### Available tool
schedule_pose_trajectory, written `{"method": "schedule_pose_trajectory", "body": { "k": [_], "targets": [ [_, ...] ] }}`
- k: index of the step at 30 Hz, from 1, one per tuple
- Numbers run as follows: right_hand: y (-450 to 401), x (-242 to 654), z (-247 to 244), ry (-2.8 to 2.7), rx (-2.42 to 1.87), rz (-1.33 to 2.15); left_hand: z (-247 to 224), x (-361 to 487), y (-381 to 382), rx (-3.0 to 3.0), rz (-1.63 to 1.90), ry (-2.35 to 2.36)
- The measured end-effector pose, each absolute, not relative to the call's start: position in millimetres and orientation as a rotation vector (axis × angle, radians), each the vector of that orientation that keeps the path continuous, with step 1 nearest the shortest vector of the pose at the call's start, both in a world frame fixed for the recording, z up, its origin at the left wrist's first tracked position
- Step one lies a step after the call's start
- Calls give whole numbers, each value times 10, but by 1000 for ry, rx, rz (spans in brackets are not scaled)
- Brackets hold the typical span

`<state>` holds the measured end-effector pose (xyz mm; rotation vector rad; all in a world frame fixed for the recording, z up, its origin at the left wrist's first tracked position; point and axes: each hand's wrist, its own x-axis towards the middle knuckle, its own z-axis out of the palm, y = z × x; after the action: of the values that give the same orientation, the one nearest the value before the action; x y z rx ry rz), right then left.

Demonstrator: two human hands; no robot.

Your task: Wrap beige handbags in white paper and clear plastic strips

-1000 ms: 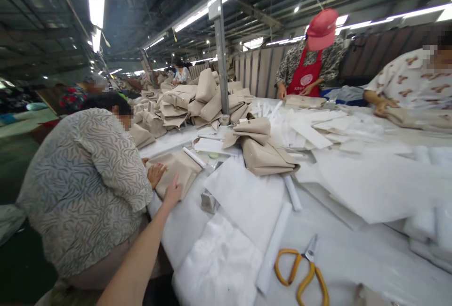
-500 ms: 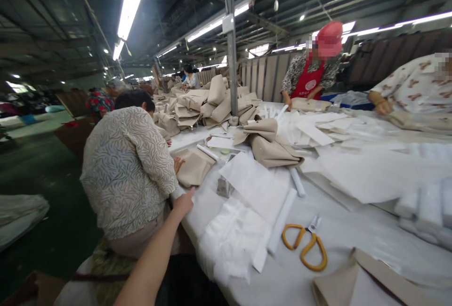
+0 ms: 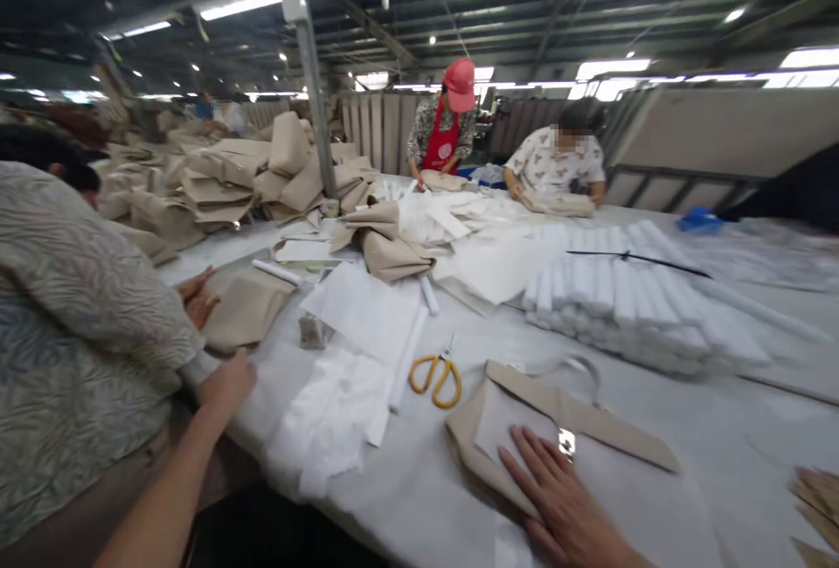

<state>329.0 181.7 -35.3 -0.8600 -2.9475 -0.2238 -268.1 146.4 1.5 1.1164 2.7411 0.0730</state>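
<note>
Right of the yellow-handled scissors [image 3: 446,358], and nearer the wearer, the clasped bag [image 3: 603,428] lies on the desk [image 3: 495,332]; its lower right part blends into white, so that its edge there is hard to trace. The right hand [image 3: 567,498] hides part of its front, including the lower side of a white sheet or panel; which of the two cannot be told. Its strap is blurred, and brown pieces [image 3: 819,498] far right of the scissors are cut off by the border. Left of the scissors, a co-worker [image 3: 72,332] is cut off at the side, and the co-worker's hands [image 3: 200,297], partly covered by the sleeve, are on a second bag [image 3: 246,306].

The right hand rests flat on the clasped bag, fingers spread, palm down, just beside the metal clasp [image 3: 566,444], gripping nothing. The left hand [image 3: 226,386], left of the scissors, has its fingers partly curled at the near edge of the second bag; whether it touches that edge or grasps anything cannot be told.
</note>
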Motion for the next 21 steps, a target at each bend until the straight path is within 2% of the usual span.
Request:
{"method": "schedule_pose_trajectory", "body": {
  "k": [2,4,5,7,9,13,21],
  "targets": [
    [1799,3271,-328,-2995,-939,-88,-26,-2332,1430,1218,209,2743],
    [1793,3273,-344,-3004,-975,8,-75,-1804,1358,1373,590,2585],
    [1790,3276,-353,-3003,-979,41,-106,-1487,1329,1442,862,2370],
    [1787,3281,-355,-3001,-977,91,-190,-812,1315,1444,1164,1950],
    [1782,3283,-339,-3004,-968,135,-299,-191,1367,1320,1229,1680],
    [1770,3264,-290,-2995,-989,217,-502,561,1562,1225,1171,1613],
    [1834,3338,-61,-2967,-966,528,-540,771,1714,1101,992,1516]
  ]
}}
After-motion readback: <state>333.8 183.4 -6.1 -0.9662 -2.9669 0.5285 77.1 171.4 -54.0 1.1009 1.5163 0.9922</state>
